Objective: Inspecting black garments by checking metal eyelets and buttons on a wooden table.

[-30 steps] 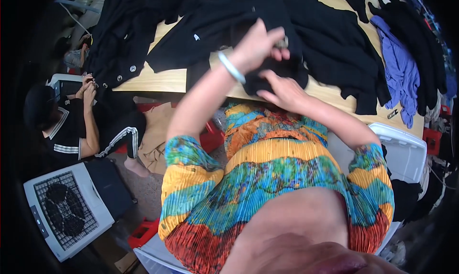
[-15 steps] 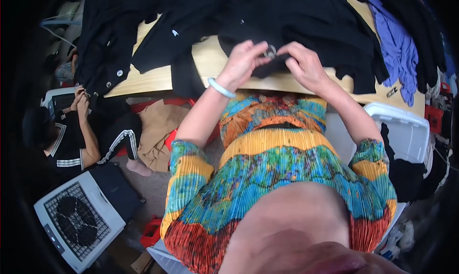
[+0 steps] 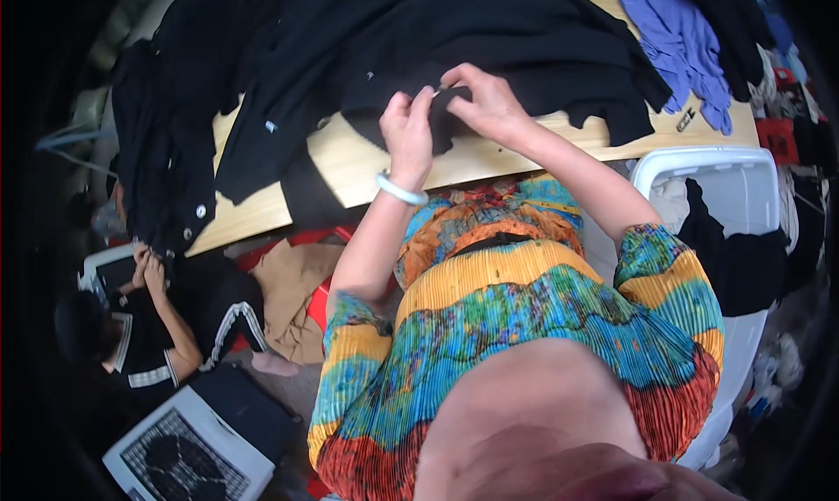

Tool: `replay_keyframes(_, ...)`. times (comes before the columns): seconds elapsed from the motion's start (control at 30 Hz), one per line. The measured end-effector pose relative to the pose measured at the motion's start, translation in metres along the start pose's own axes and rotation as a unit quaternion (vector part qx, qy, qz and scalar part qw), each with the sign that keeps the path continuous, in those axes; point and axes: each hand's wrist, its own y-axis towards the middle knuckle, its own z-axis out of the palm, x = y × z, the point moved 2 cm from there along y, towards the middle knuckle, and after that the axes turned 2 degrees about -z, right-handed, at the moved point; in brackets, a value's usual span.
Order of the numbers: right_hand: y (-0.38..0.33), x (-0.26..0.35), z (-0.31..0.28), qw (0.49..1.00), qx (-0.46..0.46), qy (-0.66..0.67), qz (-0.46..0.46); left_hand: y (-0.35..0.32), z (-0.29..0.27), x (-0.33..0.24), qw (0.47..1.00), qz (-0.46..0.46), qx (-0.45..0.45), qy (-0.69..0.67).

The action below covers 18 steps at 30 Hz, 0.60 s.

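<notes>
Black knit garments [image 3: 489, 38] lie spread over a light wooden table [image 3: 345, 165]. Above the near edge of the cloth, my left hand [image 3: 408, 134], with a pale bangle at its wrist, has its thumb and forefinger pinched together. Close to its right, my right hand [image 3: 489, 108] curls its fingers toward those left fingertips. A tiny pale thing shows where the fingertips almost meet, too small to name. Black cloth lies just under and between the hands; whether the fingers grip it is hard to see.
Purple cloth [image 3: 682, 42] and a small dark metal tool [image 3: 686, 119] lie on the table's right. A white plastic bin [image 3: 717, 173] with black cloth stands at right. To the left sits another person [image 3: 149, 326], hands together, near a grey fan-like appliance [image 3: 188, 453].
The view has shifted, and both hands appear further left. A small round dark thing that showed between my fingertips is now hidden. The fingers of my right hand have bent closer to the left ones.
</notes>
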Motion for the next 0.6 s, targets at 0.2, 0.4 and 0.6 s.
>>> replay_keyframes(0.2, 0.003, -0.023, -0.001, 0.983, 0.086, 0.148, 0.058, -0.014, -0.006, -0.001, 0.978, 0.064, 0.062, 0.191)
replay_keyframes(0.4, 0.003, -0.027, 0.015, 0.981, 0.096, 0.16, 0.056, -0.021, -0.016, -0.003, 0.966, -0.011, 0.104, 0.236)
replay_keyframes(0.6, -0.002, -0.021, 0.016, 0.991, 0.11, 0.063, 0.051, -0.018, -0.022, -0.001, 0.97, 0.022, 0.13, 0.202)
